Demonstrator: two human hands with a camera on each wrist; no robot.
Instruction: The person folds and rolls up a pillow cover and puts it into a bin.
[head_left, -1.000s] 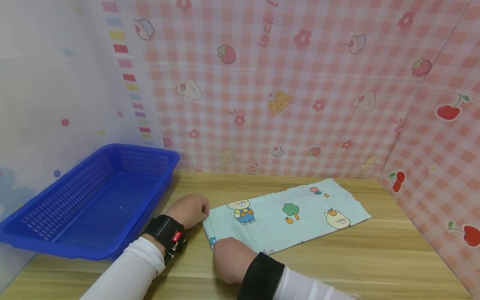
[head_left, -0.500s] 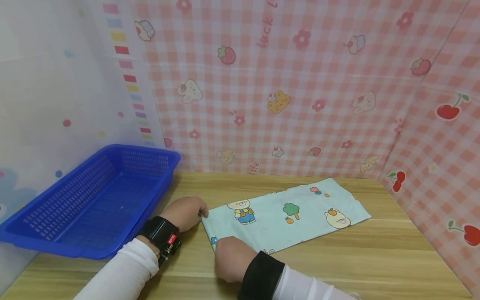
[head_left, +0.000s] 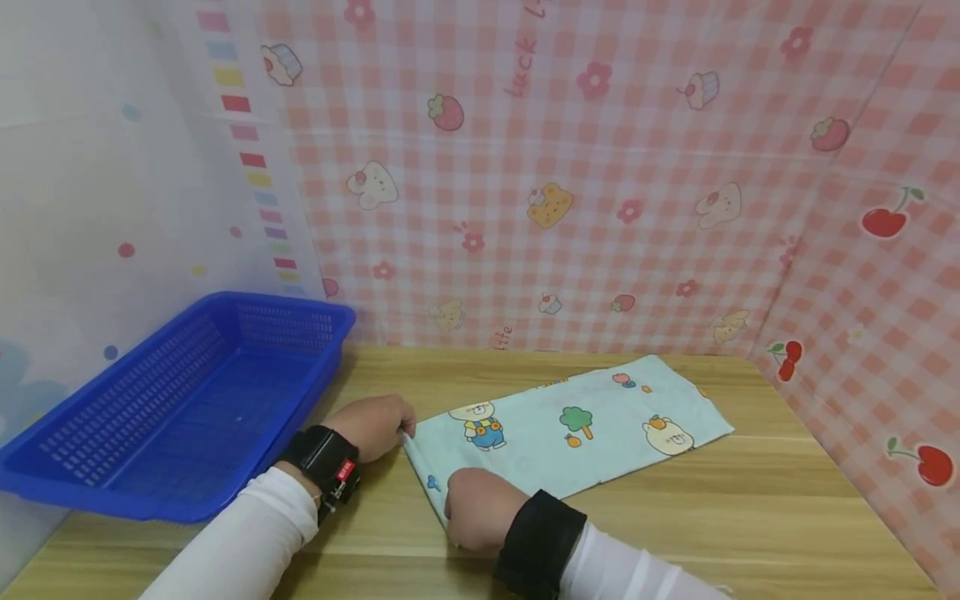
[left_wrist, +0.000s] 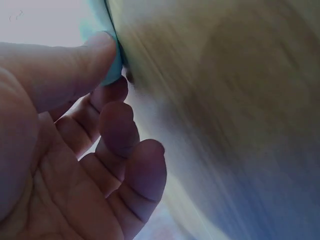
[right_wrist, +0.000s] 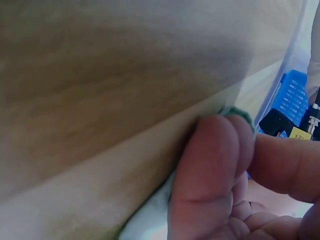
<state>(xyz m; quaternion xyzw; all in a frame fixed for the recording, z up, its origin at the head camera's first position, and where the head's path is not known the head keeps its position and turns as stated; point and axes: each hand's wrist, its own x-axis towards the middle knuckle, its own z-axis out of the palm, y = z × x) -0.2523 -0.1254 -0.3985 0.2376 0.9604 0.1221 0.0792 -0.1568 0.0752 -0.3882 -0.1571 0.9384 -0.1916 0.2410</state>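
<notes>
A pale mint cloth [head_left: 525, 458], printed with cartoon bears and a tree, lies folded into a long strip on the wooden table [head_left: 675, 525]. My left hand [head_left: 372, 427] pinches its far left corner. In the left wrist view, the thumb [left_wrist: 95, 57] presses the cloth edge [left_wrist: 114, 67] against the index finger while the other fingers curl loosely below. At the near left corner, my right hand [head_left: 480, 508] grips the cloth. The right wrist view shows a bit of cloth edge [right_wrist: 240, 112] poking out past the fingertips [right_wrist: 215, 135], with the thumb beside them.
A blue plastic basket [head_left: 300, 400] with perforated sides stands at the left, close to my left forearm. Behind the table hangs a pink checked sheet [head_left: 495, 167], which continues along the right side. Black straps [head_left: 324, 465] circle both wrists.
The left hand has taken the far left corner between thumb and finger. The right hand has shifted slightly right, and the cloth's left edge now looks a little lifted.
</notes>
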